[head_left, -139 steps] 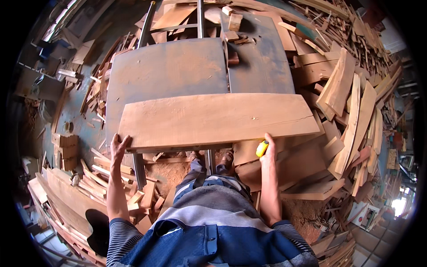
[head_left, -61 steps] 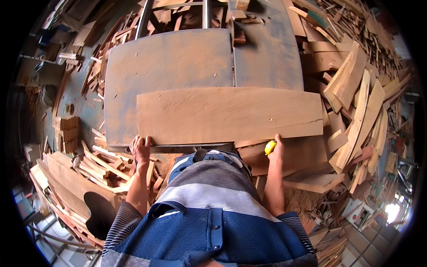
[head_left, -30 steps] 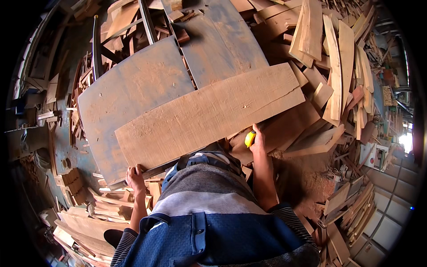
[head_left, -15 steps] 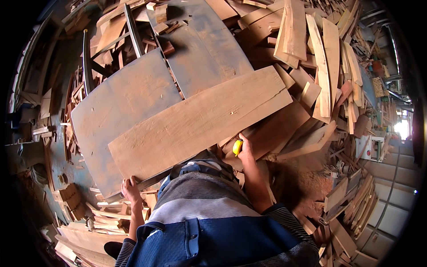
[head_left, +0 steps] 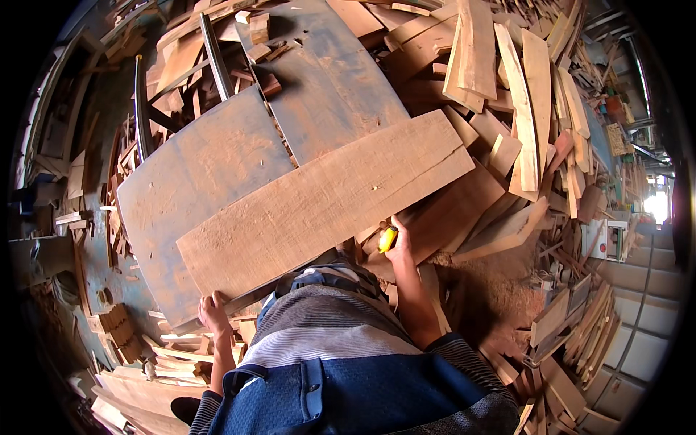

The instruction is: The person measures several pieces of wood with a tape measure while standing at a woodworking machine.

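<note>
A long, wide wooden board (head_left: 326, 203) lies slantwise across a grey metal table (head_left: 196, 148), its right end reaching past the table's edge. My left hand (head_left: 213, 315) is closed at the board's near left corner, with its fingertips curled over the edge. In my right hand (head_left: 400, 246) is a yellow tape measure (head_left: 388, 239), held just off the board's near edge towards its right end. One finger of that hand points up to the board's edge and seems to touch it. No drawn-out tape can be made out.
Small wood offcuts (head_left: 259, 27) lie on the table's far part. Two dark metal rails (head_left: 216, 54) stick out beyond its far left side. Heaped planks (head_left: 475, 51) crowd the right, with sawdust (head_left: 511, 279) on the floor. More wood strips (head_left: 177, 355) lie below my left hand.
The view has shifted very slightly. Both hands, the board and the tape measure keep nearly the same places.
</note>
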Motion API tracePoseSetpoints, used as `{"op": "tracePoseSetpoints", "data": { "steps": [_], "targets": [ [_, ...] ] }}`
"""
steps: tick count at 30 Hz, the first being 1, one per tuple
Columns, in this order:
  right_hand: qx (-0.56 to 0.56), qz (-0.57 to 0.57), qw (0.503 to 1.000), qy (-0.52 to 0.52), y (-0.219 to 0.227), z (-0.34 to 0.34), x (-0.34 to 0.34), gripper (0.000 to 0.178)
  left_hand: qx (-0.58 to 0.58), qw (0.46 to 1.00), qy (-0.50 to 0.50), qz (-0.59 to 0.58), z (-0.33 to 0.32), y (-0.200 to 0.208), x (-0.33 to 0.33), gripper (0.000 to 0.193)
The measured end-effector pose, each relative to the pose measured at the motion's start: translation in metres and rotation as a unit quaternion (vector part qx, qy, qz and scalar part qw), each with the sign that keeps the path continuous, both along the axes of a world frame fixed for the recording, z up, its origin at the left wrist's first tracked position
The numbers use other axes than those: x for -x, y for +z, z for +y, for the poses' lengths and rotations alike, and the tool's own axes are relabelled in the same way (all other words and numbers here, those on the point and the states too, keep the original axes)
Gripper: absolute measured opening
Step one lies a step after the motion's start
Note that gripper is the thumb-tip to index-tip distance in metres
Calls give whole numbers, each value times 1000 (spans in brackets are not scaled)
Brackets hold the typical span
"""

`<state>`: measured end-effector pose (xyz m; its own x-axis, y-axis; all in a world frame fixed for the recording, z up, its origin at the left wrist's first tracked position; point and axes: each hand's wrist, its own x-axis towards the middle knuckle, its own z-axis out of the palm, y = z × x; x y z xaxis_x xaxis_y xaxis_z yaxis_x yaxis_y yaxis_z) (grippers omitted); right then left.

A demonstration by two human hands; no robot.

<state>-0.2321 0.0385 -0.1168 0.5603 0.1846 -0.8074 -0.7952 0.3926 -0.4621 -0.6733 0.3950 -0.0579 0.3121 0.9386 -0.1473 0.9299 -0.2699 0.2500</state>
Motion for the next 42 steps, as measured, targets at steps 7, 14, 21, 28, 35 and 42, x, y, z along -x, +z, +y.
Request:
{"op": "tracePoseSetpoints", "data": {
  "steps": [7,14,21,28,35,42],
  "targets": [
    [-9,-27,999,26,9,6,-14,30,-9,1000,7,-15,1,-7,7,35],
    [5,6,999,35,9,14,-11,36,-16,1000,6,-8,2,-10,9,34],
    [-2,-2,999,40,5,14,-11,36,-15,1000,17,-17,1,-11,8,35],
    [-5,-2,999,40,6,14,-8,32,11,1000,26,9,2,-7,7,37],
    [-9,-1,999,31,11,16,-5,25,-7,1000,15,-16,1,-10,9,36],
    [10,5,998,57,1,11,-9,35,-23,999,2,-34,-1,-5,5,36]
  ]
}}
